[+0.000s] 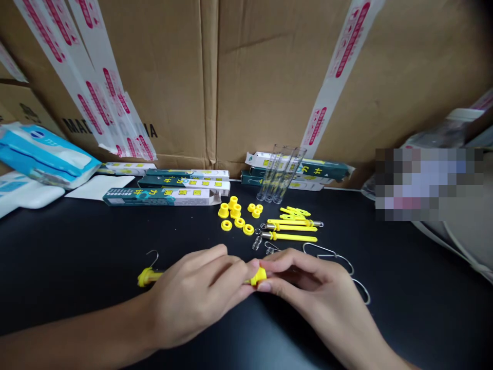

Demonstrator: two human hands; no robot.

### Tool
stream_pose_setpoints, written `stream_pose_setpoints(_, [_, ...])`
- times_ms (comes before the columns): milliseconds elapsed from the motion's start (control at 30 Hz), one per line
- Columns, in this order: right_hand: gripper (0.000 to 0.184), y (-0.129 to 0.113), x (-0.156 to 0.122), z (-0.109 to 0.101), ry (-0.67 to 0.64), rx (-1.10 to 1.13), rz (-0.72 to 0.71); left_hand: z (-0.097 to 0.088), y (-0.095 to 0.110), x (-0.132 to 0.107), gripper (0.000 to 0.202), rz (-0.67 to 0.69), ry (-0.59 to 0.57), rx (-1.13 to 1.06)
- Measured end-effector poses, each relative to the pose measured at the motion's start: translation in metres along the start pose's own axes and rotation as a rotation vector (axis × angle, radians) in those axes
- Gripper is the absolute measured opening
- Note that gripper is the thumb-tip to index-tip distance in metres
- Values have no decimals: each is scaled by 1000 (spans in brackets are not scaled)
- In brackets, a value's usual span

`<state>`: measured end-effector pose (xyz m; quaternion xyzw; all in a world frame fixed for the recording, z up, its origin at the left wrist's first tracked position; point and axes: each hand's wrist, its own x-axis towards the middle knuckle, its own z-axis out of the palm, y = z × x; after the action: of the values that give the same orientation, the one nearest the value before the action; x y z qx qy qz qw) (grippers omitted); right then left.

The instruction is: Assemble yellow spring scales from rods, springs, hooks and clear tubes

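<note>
Wrapped around the tube of a spring scale, my left hand is closed. A yellow end with a wire hook sticks out to its left. At the tube's other end, my right hand pinches a yellow cap between thumb and fingers. The fingers hide most of the tube. Beyond my hands lie yellow rods with springs, small yellow pointed strips, yellow flanged caps and yellow rings. Large metal hooks lie just behind my right hand.
Several clear tubes stand upright before printed boxes; more boxes lie to their left. A blue tissue pack sits at far left. A plastic bottle is at right. Cardboard cartons wall the back of the black table.
</note>
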<state>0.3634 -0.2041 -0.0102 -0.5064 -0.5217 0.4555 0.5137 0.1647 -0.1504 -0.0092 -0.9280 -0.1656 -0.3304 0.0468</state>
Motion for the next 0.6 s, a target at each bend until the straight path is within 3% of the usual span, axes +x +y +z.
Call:
stream_pose_setpoints(367, [14, 1, -2, -6, -74, 4, 144, 1, 0, -3, 12, -2, 6, 67])
stream_pose_setpoints(600, [11, 0, 0, -5, -79, -89, 117, 0, 1, -3, 10, -40, -15, 60])
